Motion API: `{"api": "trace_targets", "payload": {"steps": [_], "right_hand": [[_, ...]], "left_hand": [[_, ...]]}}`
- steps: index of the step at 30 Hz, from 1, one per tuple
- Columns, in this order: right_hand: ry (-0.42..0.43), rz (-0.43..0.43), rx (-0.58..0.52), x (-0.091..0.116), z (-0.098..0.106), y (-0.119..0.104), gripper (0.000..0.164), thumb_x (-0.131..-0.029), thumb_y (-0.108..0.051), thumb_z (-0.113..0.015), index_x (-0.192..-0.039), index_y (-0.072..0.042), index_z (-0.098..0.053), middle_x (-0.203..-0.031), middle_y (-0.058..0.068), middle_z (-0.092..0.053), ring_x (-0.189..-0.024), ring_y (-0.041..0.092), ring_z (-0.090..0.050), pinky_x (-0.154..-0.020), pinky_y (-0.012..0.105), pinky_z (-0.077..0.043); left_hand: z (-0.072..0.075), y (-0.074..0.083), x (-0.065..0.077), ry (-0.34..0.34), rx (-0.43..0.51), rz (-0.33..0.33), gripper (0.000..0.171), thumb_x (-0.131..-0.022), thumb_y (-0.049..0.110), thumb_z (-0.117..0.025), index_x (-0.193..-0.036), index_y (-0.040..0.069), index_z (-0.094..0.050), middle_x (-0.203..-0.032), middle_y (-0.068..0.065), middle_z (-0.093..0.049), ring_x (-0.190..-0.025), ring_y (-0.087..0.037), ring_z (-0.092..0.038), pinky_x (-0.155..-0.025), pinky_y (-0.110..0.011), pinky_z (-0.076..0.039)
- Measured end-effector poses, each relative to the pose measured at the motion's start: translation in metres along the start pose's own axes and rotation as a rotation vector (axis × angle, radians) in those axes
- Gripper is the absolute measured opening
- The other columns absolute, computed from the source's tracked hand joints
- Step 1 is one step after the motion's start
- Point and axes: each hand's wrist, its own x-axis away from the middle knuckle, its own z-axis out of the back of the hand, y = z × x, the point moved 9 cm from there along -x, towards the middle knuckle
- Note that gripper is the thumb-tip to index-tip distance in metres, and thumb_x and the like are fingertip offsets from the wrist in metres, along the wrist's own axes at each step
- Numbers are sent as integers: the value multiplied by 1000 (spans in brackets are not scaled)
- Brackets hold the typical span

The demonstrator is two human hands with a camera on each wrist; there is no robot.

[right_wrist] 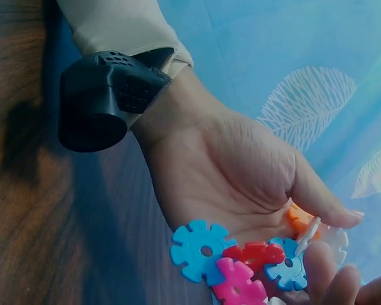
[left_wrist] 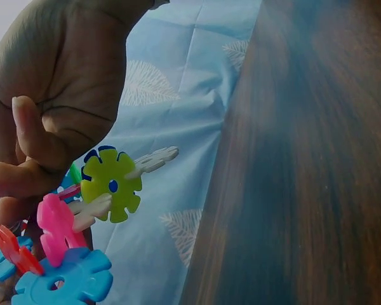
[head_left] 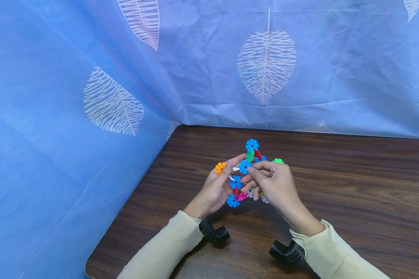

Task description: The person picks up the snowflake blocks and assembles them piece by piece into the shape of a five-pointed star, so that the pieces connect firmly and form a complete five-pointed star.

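Both hands hold one linked structure of notched plastic snowflake discs in blue, red, pink, green, orange and white above the table. My left hand supports it from the left, its thumb across the front near an orange disc and its fingers behind. From the right, my right hand pinches a blue disc between thumb and forefinger, its other fingers curled below. A pink disc and a red disc link low in the structure. In the left wrist view, a yellow-green disc carries a white one edge-on.
The dark wood-grain table spreads under the hands. A blue cloth with white leaf prints hangs behind it and along its left side. Each wrist wears a black camera mount that juts inward.
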Motion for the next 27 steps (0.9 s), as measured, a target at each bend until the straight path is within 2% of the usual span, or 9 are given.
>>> {"api": "trace_targets", "payload": {"steps": [6, 11, 17, 20, 27], "right_hand": [[-12, -3, 8, 0, 0, -1, 26, -104, -8, -62, -113, 16, -63, -84, 19, -75, -61, 20, -73, -47, 28, -55], [-42, 2, 50, -1, -1, -2, 22, -103, -7, -64, -104, 15, -65, -80, 19, -74, -59, 23, -72, -48, 31, -57], [-66, -1, 65, -2, -2, -4, 22, -103, -8, -65, -103, 15, -65, -80, 20, -74, -60, 25, -73, -49, 31, -58], [-61, -9, 60, -1, -1, -4, 23, -103, -8, -65, -104, 15, -65, -81, 20, -74, -60, 24, -72, -49, 30, -57], [-31, -20, 46, 1, 1, -3, 25, -103, -10, -65, -106, 15, -64, -81, 19, -74, -60, 24, -72, -49, 28, -56]], "left_hand": [[1, -2, 0, 13, -12, 2, 57, -113, 38, -37, -157, 2, -41, -141, -7, -49, -124, -18, -49, -95, -27, -54], [1, -3, 0, 33, -13, 7, 54, -114, 35, -34, -155, 2, -43, -137, -5, -52, -124, -18, -49, -99, -26, -52], [1, -3, 0, 45, -9, 1, 56, -113, 38, -33, -154, 1, -44, -135, -5, -55, -125, -20, -48, -100, -31, -51], [-1, -1, 0, 25, -1, -13, 58, -113, 40, -35, -156, 1, -41, -136, -5, -56, -125, -20, -50, -99, -30, -53], [-8, -2, 1, -45, 33, -11, 66, -110, 45, -40, -159, 2, -35, -128, -3, -56, -121, -19, -51, -95, -33, -56]]}}
